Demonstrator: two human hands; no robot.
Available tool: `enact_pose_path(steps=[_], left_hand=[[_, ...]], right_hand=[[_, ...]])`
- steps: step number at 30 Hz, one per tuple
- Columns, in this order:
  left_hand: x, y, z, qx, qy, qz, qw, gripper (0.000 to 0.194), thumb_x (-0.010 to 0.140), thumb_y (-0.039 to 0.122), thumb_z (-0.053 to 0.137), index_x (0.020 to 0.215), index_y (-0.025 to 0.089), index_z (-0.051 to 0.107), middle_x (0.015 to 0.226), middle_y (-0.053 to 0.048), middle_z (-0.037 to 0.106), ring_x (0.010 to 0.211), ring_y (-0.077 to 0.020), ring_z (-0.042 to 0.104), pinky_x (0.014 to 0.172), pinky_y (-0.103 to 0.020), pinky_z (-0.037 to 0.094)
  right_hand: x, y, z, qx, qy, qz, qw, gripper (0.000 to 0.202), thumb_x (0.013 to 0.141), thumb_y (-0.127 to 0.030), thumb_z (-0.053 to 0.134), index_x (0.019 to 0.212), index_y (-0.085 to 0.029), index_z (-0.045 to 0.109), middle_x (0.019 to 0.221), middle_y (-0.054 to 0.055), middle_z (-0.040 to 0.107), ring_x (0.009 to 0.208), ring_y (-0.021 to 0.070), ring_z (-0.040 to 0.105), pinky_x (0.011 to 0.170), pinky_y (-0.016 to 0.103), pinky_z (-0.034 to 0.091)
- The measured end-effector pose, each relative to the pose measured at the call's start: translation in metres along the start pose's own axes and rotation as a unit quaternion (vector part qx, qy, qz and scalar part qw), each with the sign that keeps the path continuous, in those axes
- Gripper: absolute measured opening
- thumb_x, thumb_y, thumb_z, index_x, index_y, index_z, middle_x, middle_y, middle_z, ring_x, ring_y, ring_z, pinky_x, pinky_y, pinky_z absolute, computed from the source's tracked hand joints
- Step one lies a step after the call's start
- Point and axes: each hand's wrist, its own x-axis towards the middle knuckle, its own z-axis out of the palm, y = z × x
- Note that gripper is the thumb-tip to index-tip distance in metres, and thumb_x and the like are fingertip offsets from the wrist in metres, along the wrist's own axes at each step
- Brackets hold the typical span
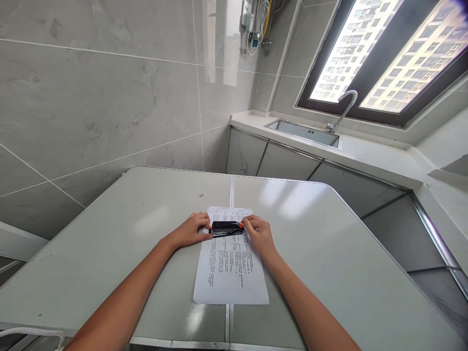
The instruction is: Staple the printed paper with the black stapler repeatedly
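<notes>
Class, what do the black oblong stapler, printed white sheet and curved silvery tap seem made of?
Black oblong stapler: perhaps smooth plastic on top, evenly dark.
Printed white sheet: apparently matt paper, thin, flat.
Curved silvery tap: probably polished metal, brightly reflective.

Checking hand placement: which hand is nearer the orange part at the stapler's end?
Right. The right hand is right at the orange part; the left hand is at the black stapler's opposite end.

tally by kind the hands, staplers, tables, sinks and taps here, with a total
Hands: 2 (left hand, right hand)
Stapler: 1
Table: 1
Sink: 1
Tap: 1
Total: 6
</notes>
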Motion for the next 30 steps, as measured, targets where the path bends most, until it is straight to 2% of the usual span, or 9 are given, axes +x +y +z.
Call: enact_pose_path(steps=[7, 10, 13, 16, 20, 22, 24, 27, 30], left_hand=[[-0.002, 0.002, 0.001, 0.020, 0.006, 0.004, 1.000, 0.026, 0.088, 0.046, 0.072, 0.087, 0.021, 0.065, 0.104, -0.005, 0.065, 0.101, -0.0240, 0.061, 0.098, -0.040, 0.040], [-0.002, 0.001, 0.002, 0.017, 0.014, 0.014, 1.000, 0.024, 0.088, 0.044, 0.072, 0.088, 0.022, 0.063, 0.103, -0.005, 0.067, 0.102, -0.0244, 0.060, 0.097, -0.040, 0.040], [-0.002, 0.000, 0.003, 0.015, 0.017, 0.016, 1.000, 0.024, 0.086, 0.044, 0.072, 0.087, 0.022, 0.062, 0.101, -0.004, 0.067, 0.102, -0.0245, 0.059, 0.094, -0.039, 0.041], [-0.003, 0.003, 0.001, 0.014, 0.015, 0.010, 1.000, 0.025, 0.085, 0.045, 0.074, 0.088, 0.022, 0.063, 0.100, -0.005, 0.066, 0.102, -0.0254, 0.059, 0.095, -0.039, 0.042], [-0.002, 0.014, -0.003, -0.078, 0.079, -0.005, 0.994, 0.044, 0.079, 0.052, 0.081, 0.110, 0.024, 0.069, 0.119, -0.008, 0.066, 0.117, -0.0293, 0.057, 0.106, -0.044, 0.042], [0.001, 0.021, -0.002, -0.213, 0.182, -0.049, 0.959, 0.046, 0.089, 0.057, 0.070, 0.121, 0.024, 0.066, 0.131, -0.010, 0.064, 0.125, -0.0294, 0.056, 0.110, -0.045, 0.043], [0.005, 0.027, 0.002, -0.396, 0.244, -0.099, 0.880, 0.044, 0.098, 0.058, 0.055, 0.120, 0.022, 0.066, 0.136, -0.013, 0.063, 0.129, -0.0291, 0.058, 0.109, -0.046, 0.046], [0.011, 0.031, 0.012, -0.612, 0.192, -0.143, 0.754, 0.045, 0.100, 0.055, 0.051, 0.115, 0.017, 0.069, 0.132, -0.017, 0.067, 0.126, -0.0301, 0.063, 0.107, -0.048, 0.051], [0.014, 0.033, 0.023, -0.680, 0.144, -0.168, 0.699, 0.037, 0.101, 0.043, 0.053, 0.114, 0.014, 0.071, 0.127, -0.018, 0.071, 0.123, -0.0294, 0.066, 0.108, -0.047, 0.052]], right_hand=[[0.000, 0.000, -0.001, -0.029, 0.006, -0.041, 0.999, 0.035, 0.100, -0.037, 0.055, 0.078, -0.025, 0.079, 0.093, 0.004, 0.075, 0.091, 0.0211, 0.067, 0.083, 0.036, 0.051], [0.005, -0.004, 0.004, -0.048, -0.030, -0.098, 0.994, 0.022, 0.096, -0.039, 0.065, 0.108, -0.026, 0.077, 0.116, 0.007, 0.074, 0.110, 0.0235, 0.066, 0.093, 0.039, 0.052], [0.011, -0.004, 0.016, -0.092, -0.111, -0.119, 0.982, 0.051, 0.083, -0.034, 0.080, 0.131, -0.026, 0.067, 0.126, 0.008, 0.071, 0.118, 0.0262, 0.063, 0.098, 0.043, 0.051], [0.011, -0.005, 0.027, -0.138, -0.153, -0.106, 0.973, 0.036, 0.082, -0.023, 0.079, 0.117, -0.026, 0.072, 0.109, 0.005, 0.076, 0.103, 0.0250, 0.067, 0.098, 0.046, 0.049], [-0.002, -0.016, 0.029, -0.116, -0.076, -0.095, 0.986, 0.020, 0.083, -0.026, 0.077, 0.103, -0.025, 0.074, 0.093, 0.003, 0.075, 0.087, 0.0233, 0.067, 0.084, 0.040, 0.052], [-0.010, -0.023, 0.029, -0.118, 0.000, -0.115, 0.986, 0.016, 0.089, -0.027, 0.070, 0.105, -0.026, 0.074, 0.095, 0.005, 0.074, 0.088, 0.0239, 0.065, 0.080, 0.039, 0.052], [-0.017, -0.027, 0.030, -0.164, 0.038, -0.167, 0.972, 0.022, 0.095, -0.023, 0.060, 0.111, -0.028, 0.073, 0.101, 0.006, 0.075, 0.093, 0.0251, 0.065, 0.083, 0.041, 0.051], [-0.023, -0.026, 0.033, -0.256, -0.019, -0.259, 0.931, 0.034, 0.100, -0.017, 0.049, 0.123, -0.032, 0.071, 0.114, 0.007, 0.075, 0.100, 0.0254, 0.065, 0.087, 0.044, 0.047], [-0.026, -0.023, 0.035, -0.305, -0.091, -0.292, 0.902, 0.037, 0.106, -0.018, 0.044, 0.127, -0.036, 0.069, 0.122, 0.004, 0.075, 0.102, 0.0233, 0.067, 0.086, 0.042, 0.044]])
